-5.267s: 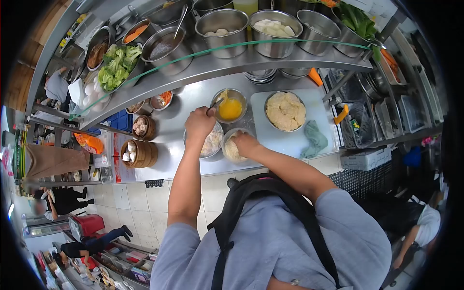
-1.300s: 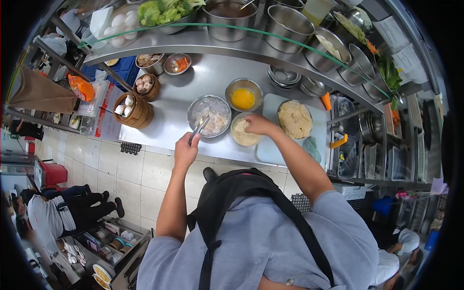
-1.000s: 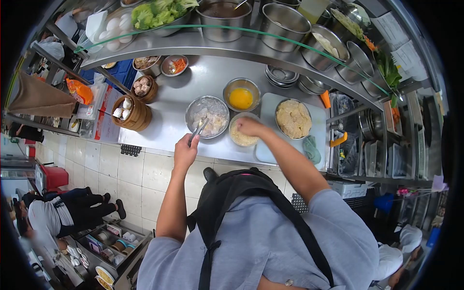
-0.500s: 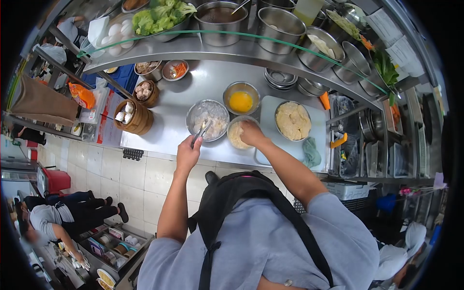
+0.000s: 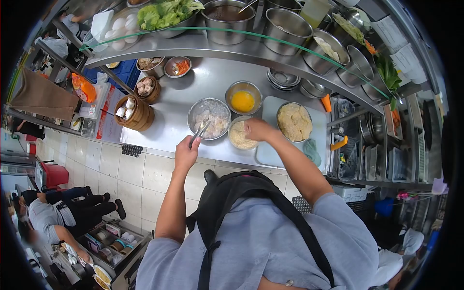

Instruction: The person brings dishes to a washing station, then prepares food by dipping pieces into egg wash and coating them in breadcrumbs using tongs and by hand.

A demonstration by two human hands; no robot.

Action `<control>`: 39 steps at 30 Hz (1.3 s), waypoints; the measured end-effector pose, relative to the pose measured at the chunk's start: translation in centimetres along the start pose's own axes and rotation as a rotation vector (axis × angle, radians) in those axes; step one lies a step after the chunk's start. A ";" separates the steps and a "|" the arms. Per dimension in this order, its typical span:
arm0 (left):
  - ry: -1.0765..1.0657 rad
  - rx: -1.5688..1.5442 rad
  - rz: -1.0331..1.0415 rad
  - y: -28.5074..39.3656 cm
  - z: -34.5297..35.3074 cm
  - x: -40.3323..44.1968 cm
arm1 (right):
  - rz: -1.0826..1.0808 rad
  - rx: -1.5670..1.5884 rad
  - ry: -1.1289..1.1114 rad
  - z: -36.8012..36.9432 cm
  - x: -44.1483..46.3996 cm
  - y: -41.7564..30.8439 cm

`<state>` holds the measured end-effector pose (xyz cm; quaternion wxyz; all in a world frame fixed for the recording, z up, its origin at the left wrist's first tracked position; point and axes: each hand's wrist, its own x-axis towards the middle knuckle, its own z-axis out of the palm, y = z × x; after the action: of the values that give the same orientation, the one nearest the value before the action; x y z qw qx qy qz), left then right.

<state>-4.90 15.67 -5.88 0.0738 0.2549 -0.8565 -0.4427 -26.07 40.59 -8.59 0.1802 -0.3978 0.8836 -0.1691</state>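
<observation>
Metal tongs point(image 5: 199, 131) are held in my left hand point(image 5: 186, 152), their tips inside a steel bowl of pale, flour-coated pieces point(image 5: 215, 119). My right hand point(image 5: 258, 129) is closed at the right side of a smaller bowl of pale crumbs point(image 5: 239, 134); what its fingers hold, if anything, is hidden. Behind that bowl stands a steel bowl of beaten egg point(image 5: 242, 100). On a white cutting board point(image 5: 268, 152) at the right, a round dish holds crumb-coated pieces point(image 5: 295, 122), with a green cloth point(image 5: 311, 152) near it.
Bamboo steamers point(image 5: 137, 116) and small bowls stand at the left of the steel table point(image 5: 166, 137). A shelf point(image 5: 212, 50) above carries several pots, eggs and broccoli point(image 5: 166, 13). Stacked dishes point(image 5: 282, 79) sit at the back. A co-worker point(image 5: 48, 217) is at the lower left.
My right hand has risen from the crumbs toward the bowl's right rim. The tongs stay in the flour-coated pieces. The camera view has shifted slightly, and the co-worker's arm has moved.
</observation>
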 end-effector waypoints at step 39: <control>-0.007 -0.045 0.019 -0.1 1.0 0.1 | 0.033 0.057 -0.291 6.8 2.3 0.9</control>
<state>-5.30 16.33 -6.53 0.0810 0.2434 -0.8489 -0.4621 -24.98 38.32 -15.38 0.3205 -0.3982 0.8494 -0.1315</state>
